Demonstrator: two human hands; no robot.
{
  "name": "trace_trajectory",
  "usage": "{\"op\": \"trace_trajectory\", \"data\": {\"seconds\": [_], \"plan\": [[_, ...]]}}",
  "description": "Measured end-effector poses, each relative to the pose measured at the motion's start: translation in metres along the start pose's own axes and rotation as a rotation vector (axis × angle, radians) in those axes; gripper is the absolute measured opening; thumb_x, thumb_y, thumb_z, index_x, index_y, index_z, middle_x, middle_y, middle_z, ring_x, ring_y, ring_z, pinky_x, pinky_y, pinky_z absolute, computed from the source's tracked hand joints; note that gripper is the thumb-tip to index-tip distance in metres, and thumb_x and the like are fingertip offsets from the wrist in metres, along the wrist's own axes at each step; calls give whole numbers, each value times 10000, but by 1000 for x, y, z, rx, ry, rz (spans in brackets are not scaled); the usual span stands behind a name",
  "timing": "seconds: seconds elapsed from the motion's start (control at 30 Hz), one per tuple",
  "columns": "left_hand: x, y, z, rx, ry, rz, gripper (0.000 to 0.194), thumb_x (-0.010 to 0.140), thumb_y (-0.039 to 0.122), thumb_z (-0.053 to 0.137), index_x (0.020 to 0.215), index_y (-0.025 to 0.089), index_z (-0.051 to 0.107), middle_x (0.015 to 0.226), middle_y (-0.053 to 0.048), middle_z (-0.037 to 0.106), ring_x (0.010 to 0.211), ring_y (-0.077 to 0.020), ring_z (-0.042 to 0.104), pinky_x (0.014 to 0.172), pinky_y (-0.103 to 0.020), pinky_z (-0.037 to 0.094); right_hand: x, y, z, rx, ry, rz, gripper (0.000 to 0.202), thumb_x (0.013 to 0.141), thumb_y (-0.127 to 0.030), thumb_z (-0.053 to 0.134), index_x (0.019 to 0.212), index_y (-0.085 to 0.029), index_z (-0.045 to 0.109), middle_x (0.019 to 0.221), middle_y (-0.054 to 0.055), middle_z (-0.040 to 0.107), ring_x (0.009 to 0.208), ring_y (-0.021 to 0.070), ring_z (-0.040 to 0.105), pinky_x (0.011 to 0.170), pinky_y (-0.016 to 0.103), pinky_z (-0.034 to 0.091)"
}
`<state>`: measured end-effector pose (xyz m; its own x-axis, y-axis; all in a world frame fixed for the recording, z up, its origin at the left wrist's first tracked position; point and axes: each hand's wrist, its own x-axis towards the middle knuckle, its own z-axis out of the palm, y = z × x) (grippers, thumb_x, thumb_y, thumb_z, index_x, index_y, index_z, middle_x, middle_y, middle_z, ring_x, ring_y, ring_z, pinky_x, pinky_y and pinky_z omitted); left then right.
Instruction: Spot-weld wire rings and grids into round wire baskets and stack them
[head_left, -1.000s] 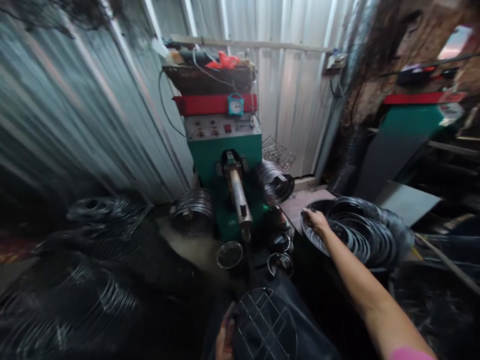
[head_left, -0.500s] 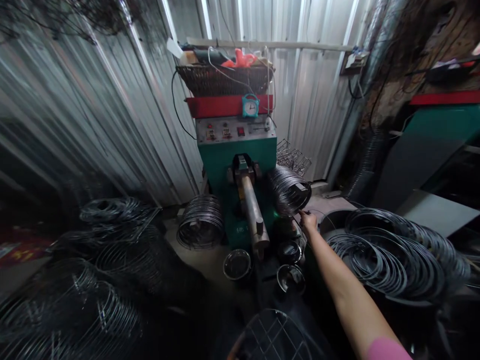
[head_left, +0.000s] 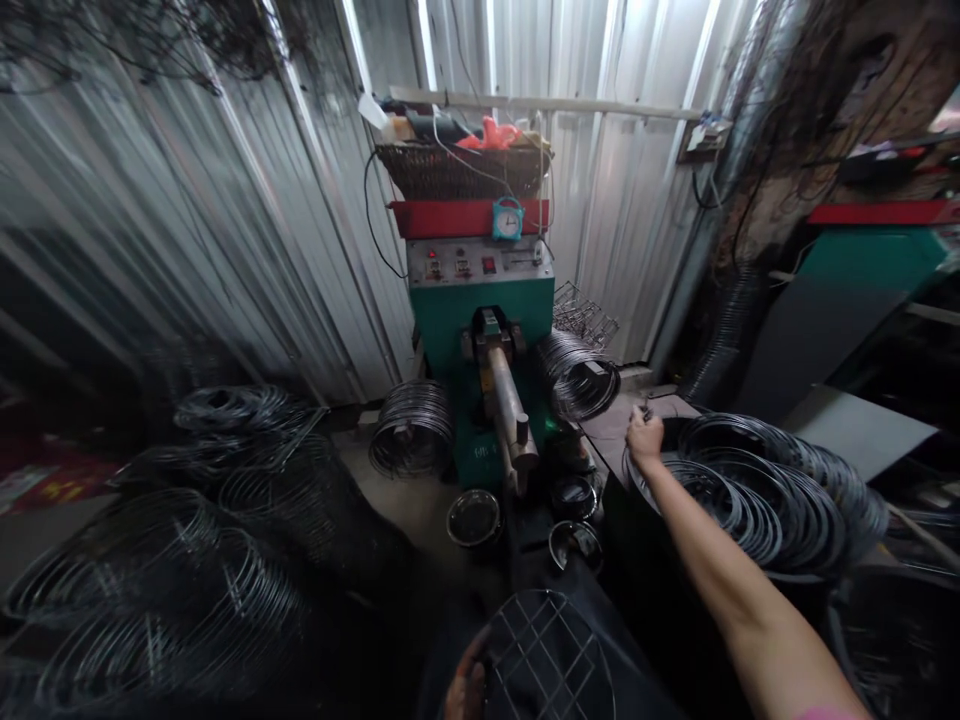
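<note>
My left hand (head_left: 466,688) is at the bottom edge, closed on the rim of a round wire grid (head_left: 551,655) with a criss-cross mesh. The grid lies over my dark-clothed lap. My right hand (head_left: 645,437) reaches forward on the right, fingers closed. A thin wire ring (head_left: 625,468) curves out beside it and appears to be in its grip; part of it is lost against the wire behind. Just left of that hand hangs a bundle of wire rings (head_left: 576,375) at the green machine (head_left: 484,380). Loose wire rings (head_left: 739,505) lie in a heap by my right forearm.
The machine's metal arm (head_left: 510,400) points toward me. Another bundle of rings (head_left: 411,430) sits to its left. Small round bowls (head_left: 474,517) stand below. Stacked wire grids (head_left: 187,600) fill the left side. A basket (head_left: 465,172) and a small blue clock (head_left: 508,219) are on top.
My right hand has moved right, away from the hanging ring bundle toward the heap of loose rings. More of my left hand and the grid shows as the view has shifted slightly.
</note>
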<state>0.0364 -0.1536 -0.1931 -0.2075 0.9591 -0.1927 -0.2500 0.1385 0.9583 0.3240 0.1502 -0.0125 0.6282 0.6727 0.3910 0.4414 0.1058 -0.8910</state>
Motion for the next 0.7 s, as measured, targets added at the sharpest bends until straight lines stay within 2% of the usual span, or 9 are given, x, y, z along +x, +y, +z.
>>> {"op": "trace_trajectory", "data": {"seconds": [0.13,0.2,0.27,0.37,0.5,0.6,0.7], "plan": [[-14,10,3,-79,-55,18,683,672,671,504,1171,207,548,1105,-89,639,1087,-302,550,946,-412,432,27,-45,-31,41,-30,-161,219,701,-394,473,723,-183,527,718,46,585,706,177,505,706,300,397],[-21,12,4,-98,-86,24,693,649,645,557,1181,202,534,1161,-97,608,1111,-303,532,960,-407,421,40,-61,-37,44,-41,-182,198,677,-382,509,704,-187,530,701,38,579,706,179,501,710,300,391],[-27,13,6,-76,-62,31,680,643,629,578,1171,202,541,1180,-98,596,1130,-305,518,972,-406,410,48,-68,-37,47,-42,-155,200,647,-386,547,628,-190,515,616,23,545,658,181,490,678,302,389],[-31,11,10,-16,5,56,632,650,609,582,1141,212,568,1163,-89,607,1146,-305,504,975,-399,409,46,-65,-30,86,-8,-68,291,625,-451,573,535,-200,456,502,-12,455,569,166,450,596,293,380],[-25,6,9,19,13,72,632,651,619,566,1129,206,581,1140,-97,620,1119,-308,524,962,-407,419,32,-48,-21,193,55,62,368,644,-544,537,541,-213,413,444,-60,356,466,124,378,480,261,349],[-21,3,4,70,5,77,660,649,642,547,1133,194,580,1149,-108,613,1116,-312,525,970,-421,409,24,-36,-20,252,73,167,383,645,-562,543,543,-224,394,399,-85,296,392,104,321,396,249,307],[-20,3,4,120,22,81,658,644,647,544,1123,198,589,1160,-101,608,1128,-313,516,975,-414,409,19,-26,-23,273,56,272,383,607,-529,613,517,-225,399,362,-80,305,356,101,314,343,249,273]]}}
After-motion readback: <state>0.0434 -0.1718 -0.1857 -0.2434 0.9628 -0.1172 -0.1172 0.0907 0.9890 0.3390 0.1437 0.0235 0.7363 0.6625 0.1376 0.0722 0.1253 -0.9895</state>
